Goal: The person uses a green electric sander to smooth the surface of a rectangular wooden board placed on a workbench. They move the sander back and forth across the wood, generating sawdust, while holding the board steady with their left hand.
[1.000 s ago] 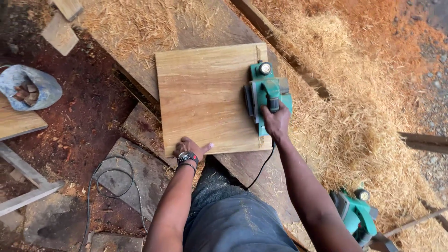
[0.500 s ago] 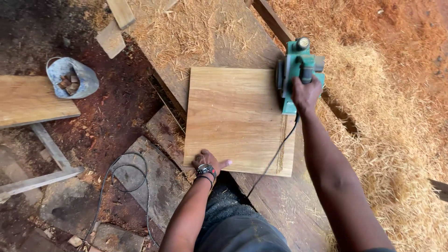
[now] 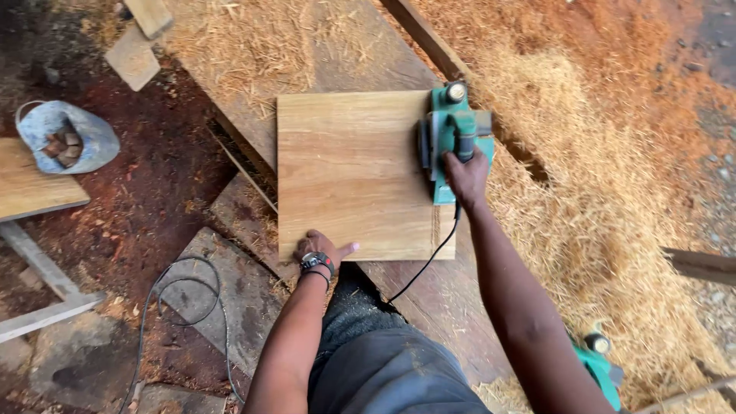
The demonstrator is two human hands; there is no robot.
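Note:
A square, light wooden board (image 3: 353,172) lies flat on a dark workbench plank (image 3: 429,299). My right hand (image 3: 464,178) grips the handle of a green electric planer (image 3: 448,138) that rests on the board's right edge, near its far corner. A black cord (image 3: 422,264) runs from the planer back toward me. My left hand (image 3: 322,249), with a watch on the wrist, presses flat on the board's near left corner, thumb out.
Wood shavings (image 3: 598,207) are heaped to the right and at the far end of the bench. A second green planer (image 3: 602,368) sits at lower right. A blue bag of wood bits (image 3: 65,138), offcuts (image 3: 134,54), another board (image 3: 34,188) and a looped cable (image 3: 180,307) lie left.
The planer and my right hand slid from the board's middle right edge to its far corner, then came back a little toward me. My left hand stayed on the near corner.

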